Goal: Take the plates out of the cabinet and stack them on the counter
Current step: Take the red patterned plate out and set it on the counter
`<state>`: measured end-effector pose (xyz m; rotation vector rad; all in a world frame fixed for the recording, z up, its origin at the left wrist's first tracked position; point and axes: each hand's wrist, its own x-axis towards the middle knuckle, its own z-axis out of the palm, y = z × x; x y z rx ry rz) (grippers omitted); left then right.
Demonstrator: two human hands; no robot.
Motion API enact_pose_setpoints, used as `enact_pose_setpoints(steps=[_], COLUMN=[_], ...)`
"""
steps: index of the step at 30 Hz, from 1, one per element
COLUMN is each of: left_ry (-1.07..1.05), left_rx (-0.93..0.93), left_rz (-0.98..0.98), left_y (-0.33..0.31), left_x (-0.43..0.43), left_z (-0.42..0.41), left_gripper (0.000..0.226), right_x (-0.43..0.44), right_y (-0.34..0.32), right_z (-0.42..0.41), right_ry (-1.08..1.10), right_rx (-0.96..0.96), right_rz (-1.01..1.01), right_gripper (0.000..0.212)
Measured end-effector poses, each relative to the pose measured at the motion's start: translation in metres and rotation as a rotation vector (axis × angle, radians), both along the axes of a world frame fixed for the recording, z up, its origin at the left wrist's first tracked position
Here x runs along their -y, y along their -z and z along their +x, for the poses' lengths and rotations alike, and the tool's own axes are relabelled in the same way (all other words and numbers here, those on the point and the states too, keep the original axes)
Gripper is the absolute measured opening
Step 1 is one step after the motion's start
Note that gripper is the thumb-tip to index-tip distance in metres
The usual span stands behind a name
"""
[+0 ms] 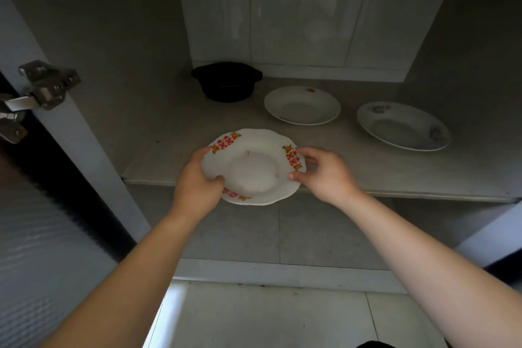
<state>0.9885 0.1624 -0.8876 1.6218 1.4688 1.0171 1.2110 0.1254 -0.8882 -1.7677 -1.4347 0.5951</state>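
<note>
Three plates and one black pot [226, 80] are counted; the red-patterned plate [254, 167], frame centre, is gripped between the left hand [197, 181] and right hand [322, 175], while the two other plates [302, 104] [402, 126] rest on the shelf [367, 167].

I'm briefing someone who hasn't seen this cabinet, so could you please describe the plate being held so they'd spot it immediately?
On the grey cabinet shelf, at its front edge, both hands hold the scalloped white plate. Unlike the two round white plates behind, it bears red characters and orange flowers on its rim.
</note>
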Motion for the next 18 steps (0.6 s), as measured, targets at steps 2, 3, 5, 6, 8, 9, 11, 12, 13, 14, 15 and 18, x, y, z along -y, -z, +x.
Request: enact_pose_setpoints(steps=[2,3,5,6,8,9,11,12,13,14,15,18], left_ry=[0.006,0.008,0.014,0.029,0.064,0.078,0.091,0.093,0.089,0.084,0.079,0.082], left_rx=[-0.01,-0.015,-0.039,-0.052,-0.091,-0.116,-0.139,-0.137,-0.136,-0.137,-0.137,-0.168], left_rz=[-0.012,-0.012,-0.037,-0.058,-0.093,-0.107,-0.12,-0.124,-0.132,-0.137,-0.136,-0.144], left_y=[-0.001,-0.003,-0.006,-0.006,-0.005,-0.004,-0.003,-0.003,-0.002,-0.002,-0.002,-0.003], left_x=[-0.006,-0.009,-0.019,-0.023,-0.029,-0.03,-0.03,-0.03,-0.029,-0.029,-0.028,-0.025], left_z=[-0.003,-0.003,-0.004,-0.005,-0.006,-0.006,-0.007,-0.008,-0.008,-0.009,-0.01,-0.011], left_gripper=[0.051,0.048,0.046,0.043,0.038,0.038,0.041,0.041,0.041,0.04,0.04,0.041], right_x=[0.001,0.0,-0.003,-0.005,-0.008,-0.01,-0.013,-0.014,-0.014,-0.013,-0.012,-0.006], right_y=[-0.001,-0.002,-0.004,-0.005,-0.006,-0.004,-0.003,-0.003,-0.004,-0.004,-0.005,-0.008], right_z=[0.001,0.0,-0.001,-0.003,-0.009,-0.01,-0.013,-0.014,-0.015,-0.015,-0.016,-0.017], right_ry=[0.039,0.073,0.125,0.135,0.129,0.133,0.161,0.172,0.181,0.185,0.184,0.177], right_rx=[0.062,0.083,0.072,0.04,-0.03,-0.053,-0.081,-0.092,-0.099,-0.101,-0.095,-0.07], right_rz=[0.015,0.021,0.008,-0.011,-0.078,-0.1,-0.116,-0.122,-0.133,-0.146,-0.154,-0.16], right_gripper=[0.054,0.054,0.048,0.042,0.032,0.03,0.03,0.03,0.031,0.031,0.032,0.032])
